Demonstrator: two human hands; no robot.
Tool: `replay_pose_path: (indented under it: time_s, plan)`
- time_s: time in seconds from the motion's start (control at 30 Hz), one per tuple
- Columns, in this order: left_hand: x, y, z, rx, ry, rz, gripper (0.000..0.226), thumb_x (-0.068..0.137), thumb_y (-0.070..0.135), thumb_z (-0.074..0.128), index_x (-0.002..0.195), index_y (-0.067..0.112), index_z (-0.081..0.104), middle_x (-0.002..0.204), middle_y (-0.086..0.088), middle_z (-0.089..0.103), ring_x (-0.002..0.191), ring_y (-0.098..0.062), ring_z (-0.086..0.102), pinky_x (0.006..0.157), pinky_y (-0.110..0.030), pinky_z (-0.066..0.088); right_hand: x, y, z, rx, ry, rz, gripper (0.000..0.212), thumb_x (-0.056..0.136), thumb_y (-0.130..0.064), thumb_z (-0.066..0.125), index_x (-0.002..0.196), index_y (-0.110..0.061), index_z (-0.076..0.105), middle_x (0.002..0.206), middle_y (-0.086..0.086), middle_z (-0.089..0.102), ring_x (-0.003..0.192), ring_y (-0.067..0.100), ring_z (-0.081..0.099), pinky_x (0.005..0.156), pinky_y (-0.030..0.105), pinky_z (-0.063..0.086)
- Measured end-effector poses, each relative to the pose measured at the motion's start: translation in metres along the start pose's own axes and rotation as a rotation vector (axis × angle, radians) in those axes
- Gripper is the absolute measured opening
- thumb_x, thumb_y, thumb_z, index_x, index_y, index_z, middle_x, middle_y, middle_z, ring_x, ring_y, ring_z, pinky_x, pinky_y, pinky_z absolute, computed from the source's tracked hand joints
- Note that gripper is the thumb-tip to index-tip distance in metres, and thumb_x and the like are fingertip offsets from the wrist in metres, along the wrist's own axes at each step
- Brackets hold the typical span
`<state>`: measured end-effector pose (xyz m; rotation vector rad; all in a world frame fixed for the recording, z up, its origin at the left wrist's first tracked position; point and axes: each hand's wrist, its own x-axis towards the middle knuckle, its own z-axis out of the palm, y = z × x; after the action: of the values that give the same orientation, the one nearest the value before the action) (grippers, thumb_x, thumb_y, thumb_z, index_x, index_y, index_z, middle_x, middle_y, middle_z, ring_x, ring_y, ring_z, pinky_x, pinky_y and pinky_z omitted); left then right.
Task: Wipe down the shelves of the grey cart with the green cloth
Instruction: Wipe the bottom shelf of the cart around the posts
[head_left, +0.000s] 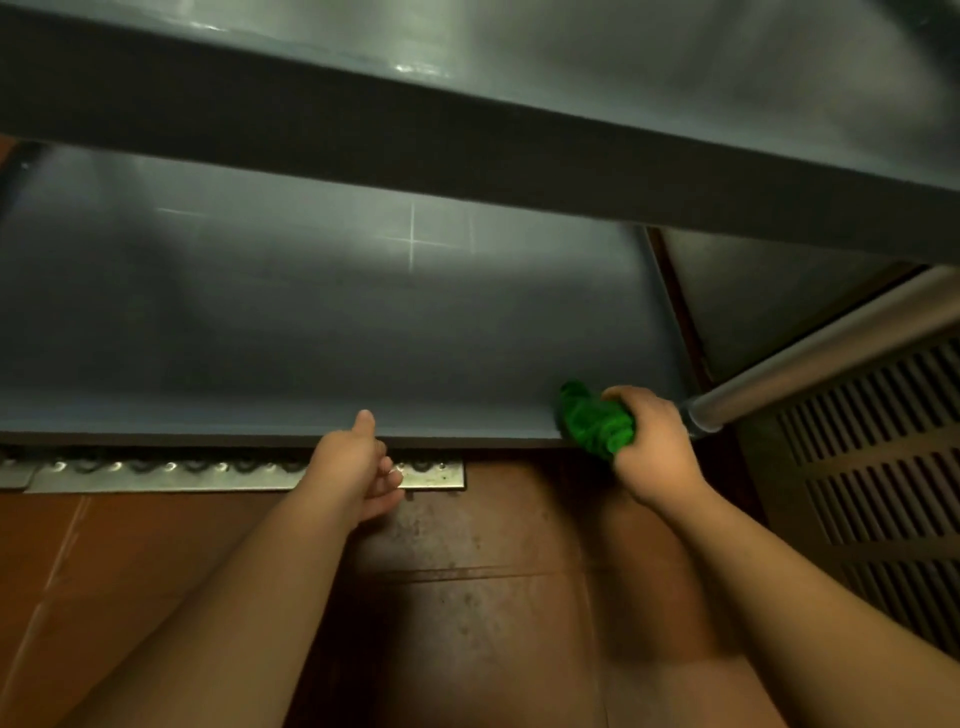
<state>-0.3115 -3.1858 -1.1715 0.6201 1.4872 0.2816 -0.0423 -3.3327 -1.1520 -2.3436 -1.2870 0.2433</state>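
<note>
The grey cart fills the upper view, with its lower shelf (322, 332) below an upper shelf (571, 83). My right hand (654, 447) grips the bunched green cloth (595, 421) at the lower shelf's near right corner, by the front edge. My left hand (358, 462) hovers at the shelf's front edge near the middle, thumb raised over the rim and fingers loosely curled, holding nothing.
A round metal cart post (810, 358) runs up to the right from the shelf corner. A dark slatted grille (883, 467) stands at the right. A metal floor strip (249, 475) lies under the shelf edge on reddish floor tiles (467, 597).
</note>
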Motion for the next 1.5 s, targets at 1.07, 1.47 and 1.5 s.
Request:
replay_pose_path:
  time_s: [1.07, 1.47, 1.5]
  plan:
    - [-0.040, 0.039, -0.205, 0.184, 0.270, 0.455, 0.013, 0.094, 0.012, 0.050, 0.093, 0.025, 0.053, 0.088, -0.002, 0.063, 0.087, -0.026, 0.068, 0.086, -0.052, 0.054, 0.068, -0.279, 0.178, -0.120, -0.129, -0.343, 0.046, 0.087, -0.025, 0.059, 0.131, -0.037, 0.056, 0.130, 0.006, 0.055, 0.110, 0.037, 0.055, 0.093, 0.040, 0.050]
    - [-0.060, 0.056, -0.161, 0.191, 0.117, 0.539, 0.018, 0.091, 0.008, 0.050, 0.093, 0.026, 0.051, 0.086, -0.003, 0.061, 0.077, -0.022, 0.067, 0.075, -0.045, 0.056, 0.063, -0.096, 0.042, -0.099, 0.059, 0.367, 0.043, 0.082, -0.007, 0.058, 0.124, -0.016, 0.056, 0.125, 0.022, 0.057, 0.109, 0.044, 0.056, 0.088, 0.043, 0.049]
    - [-0.066, 0.058, -0.163, 0.178, 0.110, 0.530, 0.018, 0.091, 0.008, 0.050, 0.092, 0.026, 0.051, 0.087, -0.003, 0.062, 0.076, -0.021, 0.067, 0.073, -0.043, 0.056, 0.055, -0.112, 0.039, -0.052, 0.064, 0.314, 0.040, 0.084, -0.005, 0.058, 0.123, -0.013, 0.057, 0.123, 0.021, 0.059, 0.108, 0.043, 0.057, 0.083, 0.038, 0.047]
